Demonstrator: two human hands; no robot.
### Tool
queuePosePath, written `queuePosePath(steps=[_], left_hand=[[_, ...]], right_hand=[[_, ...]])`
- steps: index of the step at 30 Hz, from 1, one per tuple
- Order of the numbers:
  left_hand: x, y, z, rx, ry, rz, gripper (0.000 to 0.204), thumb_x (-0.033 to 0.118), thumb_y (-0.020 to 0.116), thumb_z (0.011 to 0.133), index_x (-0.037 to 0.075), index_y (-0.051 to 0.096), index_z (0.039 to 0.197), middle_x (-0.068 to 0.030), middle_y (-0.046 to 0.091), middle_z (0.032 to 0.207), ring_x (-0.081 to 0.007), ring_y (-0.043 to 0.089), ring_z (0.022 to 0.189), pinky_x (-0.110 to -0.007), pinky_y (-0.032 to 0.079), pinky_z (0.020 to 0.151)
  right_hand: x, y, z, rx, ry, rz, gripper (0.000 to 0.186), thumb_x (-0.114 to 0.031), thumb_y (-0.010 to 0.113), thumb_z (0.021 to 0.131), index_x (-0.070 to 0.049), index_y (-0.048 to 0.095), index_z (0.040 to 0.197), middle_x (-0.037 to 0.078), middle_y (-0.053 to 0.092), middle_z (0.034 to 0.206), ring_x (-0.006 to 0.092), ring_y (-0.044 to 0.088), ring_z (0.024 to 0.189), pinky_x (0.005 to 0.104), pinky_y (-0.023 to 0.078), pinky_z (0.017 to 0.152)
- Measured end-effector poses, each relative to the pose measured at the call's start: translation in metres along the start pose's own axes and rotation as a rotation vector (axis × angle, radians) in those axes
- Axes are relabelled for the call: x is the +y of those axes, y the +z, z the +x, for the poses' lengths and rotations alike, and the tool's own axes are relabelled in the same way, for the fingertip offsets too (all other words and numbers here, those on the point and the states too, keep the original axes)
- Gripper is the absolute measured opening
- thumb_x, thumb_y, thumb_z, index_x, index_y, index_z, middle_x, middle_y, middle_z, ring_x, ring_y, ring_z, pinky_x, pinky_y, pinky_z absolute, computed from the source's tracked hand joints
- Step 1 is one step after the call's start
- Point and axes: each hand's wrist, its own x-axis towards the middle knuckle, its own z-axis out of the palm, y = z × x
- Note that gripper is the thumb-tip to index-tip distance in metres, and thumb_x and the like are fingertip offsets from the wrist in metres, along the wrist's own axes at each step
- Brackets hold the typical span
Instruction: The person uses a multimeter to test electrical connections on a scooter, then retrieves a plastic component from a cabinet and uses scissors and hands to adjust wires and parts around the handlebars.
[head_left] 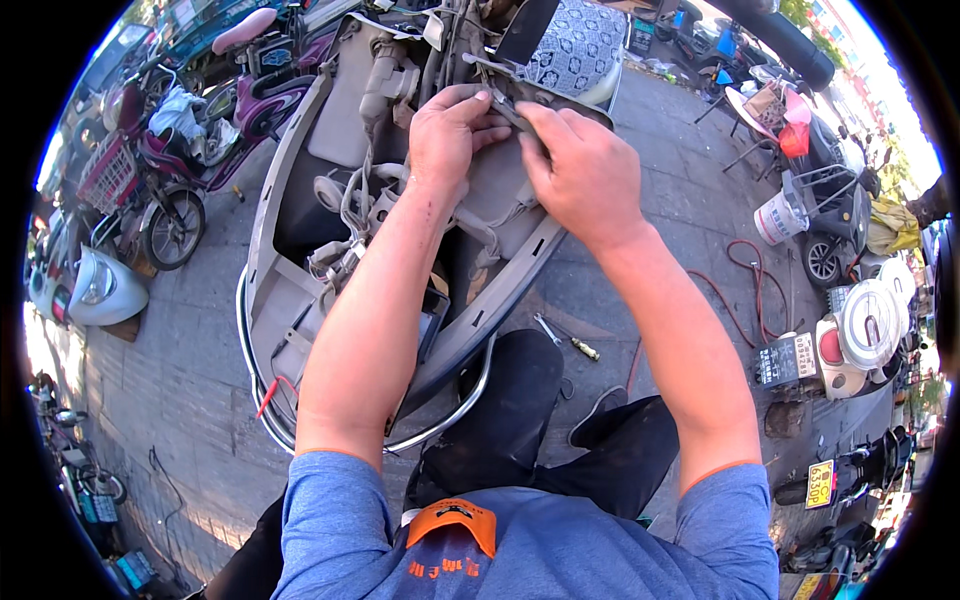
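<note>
My left hand (pixel 448 140) pinches at a small grey-metal piece (pixel 508 108) near the top of a partly dismantled grey scooter body (pixel 265 240), its fingertips curled. My right hand (pixel 580 175) grips the same piece from the right, thumb and fingers bent; its exact shape is partly hidden by my fingers. Below and around my hands, exposed wiring and cables (pixel 360 190) run through the body over a grey housing (pixel 385 75). A patterned seat or cover (pixel 570 50) lies just beyond. A red-handled item (pixel 265 398) hangs at the body's lower left.
A wrench (pixel 548 330) and screwdriver (pixel 585 349) lie on the paving beside my knee. A red hose (pixel 760 285) curves at right, near a white bucket (pixel 778 218), a chair (pixel 750 110) and parked scooters (pixel 850 345). A purple bike (pixel 172 228) and white fairing (pixel 105 288) stand left.
</note>
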Motion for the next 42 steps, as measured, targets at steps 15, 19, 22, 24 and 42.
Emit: queuePosePath(steps=[15,19,22,24,42], left_hand=[[-0.009,-0.007,0.006,-0.018,-0.361,-0.486,0.029,0.018,0.048,0.112,-0.004,0.061,0.127,-0.0164,0.07,0.122,-0.0305,0.07,0.113,-0.045,0.059,0.103],[0.0,0.0,0.005,-0.041,-0.407,-0.425,0.029,0.017,0.052,0.11,-0.002,0.062,0.129,-0.0171,0.07,0.124,-0.0285,0.07,0.114,-0.042,0.059,0.1],[0.007,0.002,0.003,-0.025,-0.448,-0.393,0.028,0.018,0.05,0.11,0.0,0.062,0.128,-0.0164,0.069,0.123,-0.0287,0.07,0.111,-0.044,0.059,0.101],[0.008,-0.001,0.006,-0.028,-0.459,-0.374,0.026,0.018,0.05,0.109,0.002,0.062,0.126,-0.0146,0.07,0.12,-0.0275,0.07,0.107,-0.044,0.059,0.098],[0.013,0.006,0.005,0.056,-0.504,-0.348,0.014,0.021,0.06,0.107,0.01,0.06,0.098,0.0026,0.048,0.068,-0.0088,0.034,0.049,-0.026,0.029,0.046]], right_hand=[[-0.005,0.032,0.03,0.05,0.155,-0.141,0.019,-0.033,0.074,0.093,-0.016,0.077,0.087,0.008,0.074,0.071,0.031,0.074,0.064,0.0431,0.056,0.055],[-0.004,0.038,0.031,0.09,0.071,-0.14,0.018,-0.032,0.072,0.095,-0.025,0.081,0.108,0.005,0.076,0.075,0.0286,0.075,0.068,0.0423,0.058,0.058],[-0.003,0.033,0.035,-0.065,-0.03,-0.295,0.023,-0.03,0.069,0.097,-0.027,0.08,0.117,0.005,0.077,0.077,0.0288,0.076,0.069,0.0429,0.059,0.06],[-0.005,0.023,0.04,-0.134,-0.034,-0.337,0.024,-0.031,0.067,0.099,-0.027,0.08,0.118,0.007,0.077,0.077,0.0301,0.076,0.07,0.044,0.06,0.061],[0.001,0.031,0.021,-0.072,0.126,-0.059,0.023,-0.028,0.069,0.098,-0.021,0.08,0.117,0.009,0.076,0.076,0.0327,0.076,0.072,0.045,0.059,0.064]])
